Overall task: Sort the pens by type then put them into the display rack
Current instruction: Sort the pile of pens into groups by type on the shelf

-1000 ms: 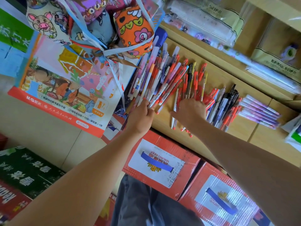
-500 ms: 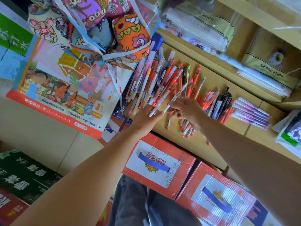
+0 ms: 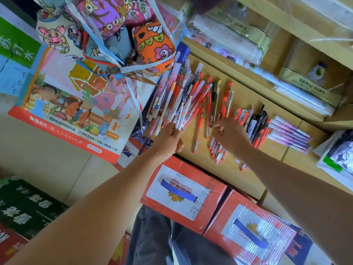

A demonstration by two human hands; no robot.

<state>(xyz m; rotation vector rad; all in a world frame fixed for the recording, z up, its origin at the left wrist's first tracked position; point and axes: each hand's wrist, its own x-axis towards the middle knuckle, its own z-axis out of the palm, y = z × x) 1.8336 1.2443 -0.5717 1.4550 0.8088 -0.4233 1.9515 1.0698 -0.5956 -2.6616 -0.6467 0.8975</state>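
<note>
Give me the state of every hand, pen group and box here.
left hand, gripping the pen bundle.
pen bundle, fanned out, held at one end.
right hand, fingers relaxed, holding nothing, above the loose red pens.
loose red pens, lying scattered on the shelf.
purple pens, lying side by side, grouped.
red box, closed.

1. The left hand (image 3: pixel 168 138) and the right hand (image 3: pixel 231 136) are both bare
2. The left forearm (image 3: pixel 95 203) and the right forearm (image 3: pixel 298 188) are bare too, uncovered from the wrist as far back as one can see
3. The trousers (image 3: pixel 150 236) are faded grey-blue denim, softly creased, with a dark fold running between the two legs
</note>
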